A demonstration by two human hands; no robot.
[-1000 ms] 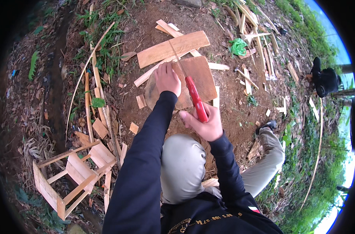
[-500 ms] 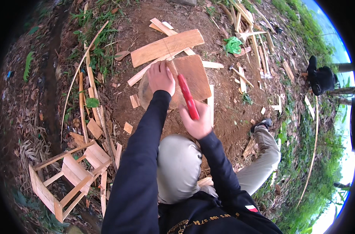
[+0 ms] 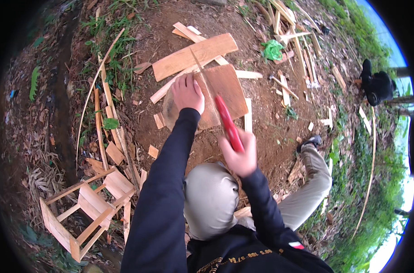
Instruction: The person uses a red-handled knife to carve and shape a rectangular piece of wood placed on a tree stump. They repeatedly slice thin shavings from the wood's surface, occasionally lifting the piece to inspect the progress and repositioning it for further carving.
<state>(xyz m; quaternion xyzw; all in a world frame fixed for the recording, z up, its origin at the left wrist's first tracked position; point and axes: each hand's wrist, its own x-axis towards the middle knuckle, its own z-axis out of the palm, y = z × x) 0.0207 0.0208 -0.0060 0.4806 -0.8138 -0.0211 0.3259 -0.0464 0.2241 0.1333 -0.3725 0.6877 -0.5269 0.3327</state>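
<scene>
My right hand (image 3: 241, 154) is wrapped round the red handle of a hand saw (image 3: 228, 123). Its thin blade points away from me, lying across a wooden board (image 3: 227, 88) with the far end over another plank. Beside the blade, on its left, my left hand (image 3: 189, 93) presses down on the wood with fingers stretched out flat. Under the board is a round cut block (image 3: 169, 111), mostly covered. A wide plank (image 3: 195, 55) lies just beyond, across several narrow strips. How deep the blade sits in the wood I cannot tell.
A small wooden frame (image 3: 84, 207) stands at the lower left, near long strips (image 3: 107, 91). To the right lie a hammer (image 3: 283, 86), a green plastic bag (image 3: 272, 51) and piled wood scraps (image 3: 302, 45). Dark boots (image 3: 378, 84) show at the far right.
My right hand has drawn the saw back toward me and slightly right, exposing more blade. The left hand stays on the board.
</scene>
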